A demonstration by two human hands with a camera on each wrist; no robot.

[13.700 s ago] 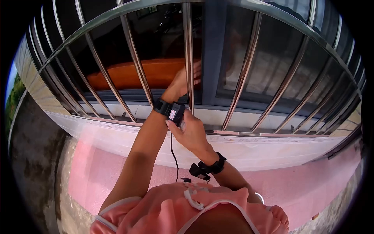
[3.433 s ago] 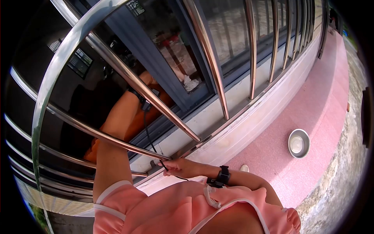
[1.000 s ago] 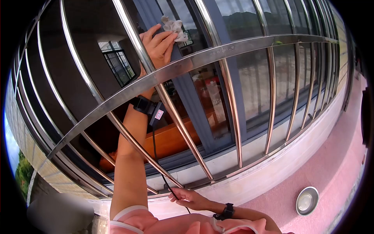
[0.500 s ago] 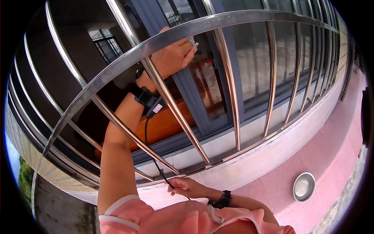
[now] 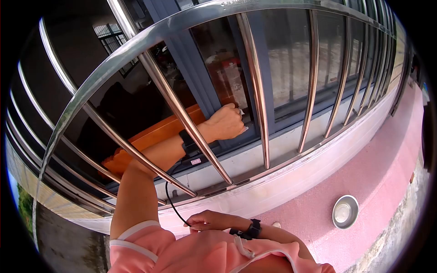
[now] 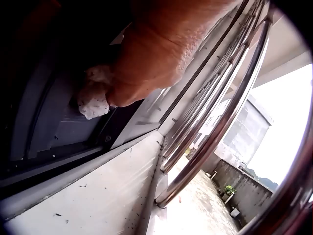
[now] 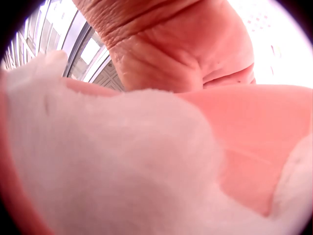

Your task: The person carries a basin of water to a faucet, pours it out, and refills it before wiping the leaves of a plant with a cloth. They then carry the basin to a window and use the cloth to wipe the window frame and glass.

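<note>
My left hand point(image 5: 224, 123) reaches between the steel bars and grips a crumpled white cloth point(image 6: 93, 100). The cloth is at the lower corner of the sliding window's dark frame point(image 6: 73, 128), beside the glass pane point(image 5: 226, 68). Most of the cloth is hidden behind the knuckles in the head view. A black cable point(image 5: 169, 198) runs down from the device on the left wrist. Close to the pink top, my right hand point(image 5: 207, 219) holds this cable between thumb and curled fingers. Pink-and-white clothing fills much of the right wrist view, with that hand's palm side above.
Upright steel bars point(image 5: 258, 86) and a curved cross rail point(image 5: 191, 23) stand between the body and the window. A pale tiled sill point(image 6: 98, 191) lies below the frame. A metal basin point(image 5: 336, 216) sits on the pink floor point(image 5: 300, 227) at the right. An orange wooden piece point(image 5: 159, 136) is inside.
My left hand has brought the cloth down from high on the window to its bottom corner. My right hand stays low with the cable. The head view has shifted somewhat.
</note>
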